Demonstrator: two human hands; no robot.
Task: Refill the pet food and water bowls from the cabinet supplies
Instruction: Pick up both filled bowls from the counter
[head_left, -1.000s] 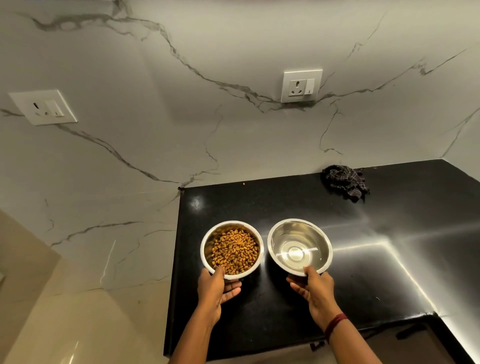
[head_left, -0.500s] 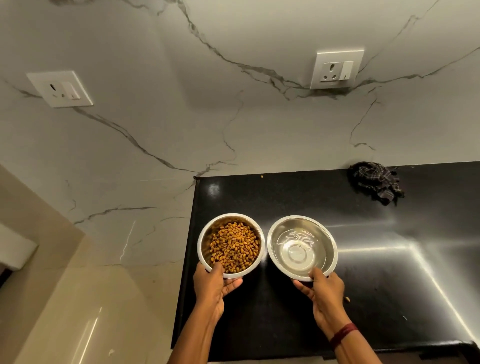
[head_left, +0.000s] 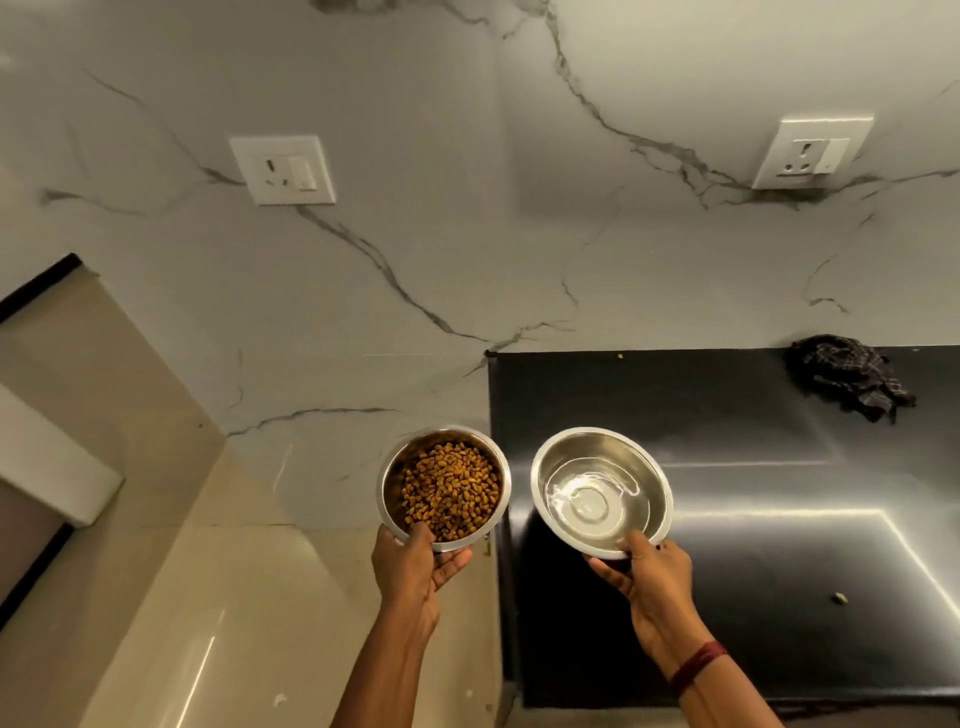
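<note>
Steel food bowl (head_left: 444, 488): round, shiny, heaped across most of its floor with brown pet kibble (head_left: 451, 490). Held in the left hand (head_left: 415, 569), whose grip is closed on the near rim, thumb over the edge touching the kibble, fingers under the base. The bowl hangs in the air past the left edge of the counter (head_left: 779, 597), over the pale floor (head_left: 208, 623), tilted slightly toward the person.

Steel water bowl (head_left: 601, 491): same make, holding a shallow layer of clear water that glints around the base ring. Held in the right hand (head_left: 654, 577), grip closed on the near rim, thumb inside, fingers beneath; a red thread band (head_left: 696, 666) circles the wrist. It sits above the black counter's left part, just beside the food bowl and apart from it.

Judgement: both bowls look filled, and the rim-pinch grips with level carriage seem chosen to keep contents from spilling while carrying; the water is the likelier to slop.

Other items: crumpled dark checked cloth (head_left: 852, 382) at the counter's back, against the marble wall (head_left: 415, 260); one stray kibble piece (head_left: 840, 598) on the counter to the right; two wall sockets (head_left: 283, 170).
</note>
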